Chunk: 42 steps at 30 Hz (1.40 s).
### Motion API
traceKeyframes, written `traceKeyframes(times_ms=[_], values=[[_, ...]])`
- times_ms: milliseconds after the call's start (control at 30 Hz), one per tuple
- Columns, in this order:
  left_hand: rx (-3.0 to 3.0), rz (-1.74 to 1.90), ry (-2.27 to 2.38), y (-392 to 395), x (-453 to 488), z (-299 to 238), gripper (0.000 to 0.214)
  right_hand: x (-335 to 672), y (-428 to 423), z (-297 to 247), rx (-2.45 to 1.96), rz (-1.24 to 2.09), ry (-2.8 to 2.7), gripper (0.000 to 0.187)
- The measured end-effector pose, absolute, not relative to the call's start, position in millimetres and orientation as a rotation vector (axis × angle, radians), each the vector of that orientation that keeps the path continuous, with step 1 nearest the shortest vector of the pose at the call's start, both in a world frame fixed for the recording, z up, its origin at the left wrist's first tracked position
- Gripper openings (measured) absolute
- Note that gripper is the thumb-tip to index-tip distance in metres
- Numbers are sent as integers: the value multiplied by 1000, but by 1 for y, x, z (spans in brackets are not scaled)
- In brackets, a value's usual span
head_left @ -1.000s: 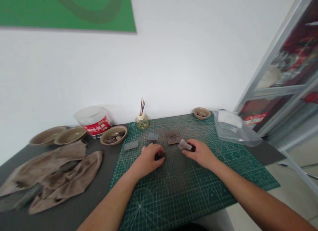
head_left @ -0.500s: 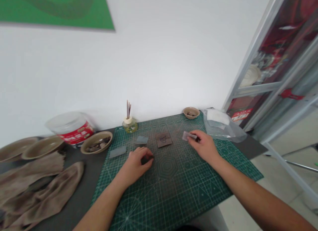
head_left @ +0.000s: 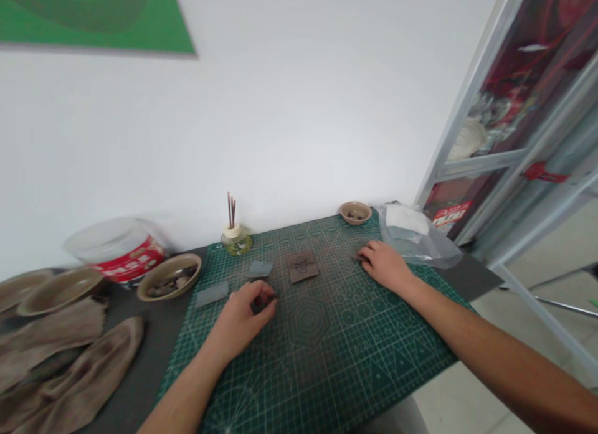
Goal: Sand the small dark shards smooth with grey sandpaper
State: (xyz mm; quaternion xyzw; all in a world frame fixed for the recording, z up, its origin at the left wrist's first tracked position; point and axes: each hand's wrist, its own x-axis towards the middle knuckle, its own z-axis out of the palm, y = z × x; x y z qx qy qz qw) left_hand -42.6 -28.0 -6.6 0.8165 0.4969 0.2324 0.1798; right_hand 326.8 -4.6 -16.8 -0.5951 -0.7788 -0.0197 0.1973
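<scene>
Left hand | dark lump pinched | right hand on cutting mat

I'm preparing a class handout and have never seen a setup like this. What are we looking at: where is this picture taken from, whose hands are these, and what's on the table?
This picture comes from a camera worn on a person's head, looking forward and down, so these are the wearer's own bare hands. The left hand grips a small dark piece. The right hand rests on a green cutting mat, and its fingers hide whether it holds anything. On the mat lie a dark square tile with a drawn design, two grey squares, and a small bowl. A clear plastic bag sits by the mat's far corner. To the left are a bowl of dark pieces and crumpled brown cloths.
</scene>
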Motion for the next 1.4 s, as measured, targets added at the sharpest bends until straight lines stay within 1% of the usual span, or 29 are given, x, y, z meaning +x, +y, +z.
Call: traceKeyframes(times_ms=[67,167,233,333,400,433,567,600,733,833,933,967,1067,1167,1300,1400], values=[[2295,663,1422,-29,-42,-6,12,323,0,-16,-1634,50,-2214,22],[2274,678,1444,-31,-41,-4,11,310,5,-6,-1573,119,-2171,40],[2256,700,1448,-32,-39,-2,10,291,7,0,-1482,104,-2175,42],[2203,745,1452,-32,-38,0,10,250,14,1,-1185,190,-2418,45],[2141,776,1462,-32,-38,2,11,224,21,-4,-1078,177,-2546,51],[2107,791,1467,-33,-39,2,11,213,26,-6,-1080,147,-2577,48],[2017,841,1487,-38,-41,10,11,192,40,-6,-1170,79,-2565,17],[2013,847,1486,-40,-41,13,11,192,41,-3,-1187,77,-2546,15],[2020,839,1466,-46,-35,32,9,205,26,11,-1260,119,-2384,15],[2016,791,1432,-45,-31,46,9,219,7,8,-1267,484,-2029,14],[1983,791,1396,-37,-25,51,10,228,-6,-5,-1218,761,-1921,23],[1974,791,1388,-33,-22,50,11,229,-8,-9,-1213,811,-1927,22],[1989,788,1353,-22,-10,41,10,229,-7,-13,-1225,819,-1940,7],[1978,812,1353,-14,1,30,8,224,-4,-2,-1208,795,-1819,3],[1881,891,1330,-12,6,19,7,211,-2,11,-1096,978,-1625,7],[1850,944,1261,-14,4,14,4,201,-1,9,-984,1090,-1559,11]])
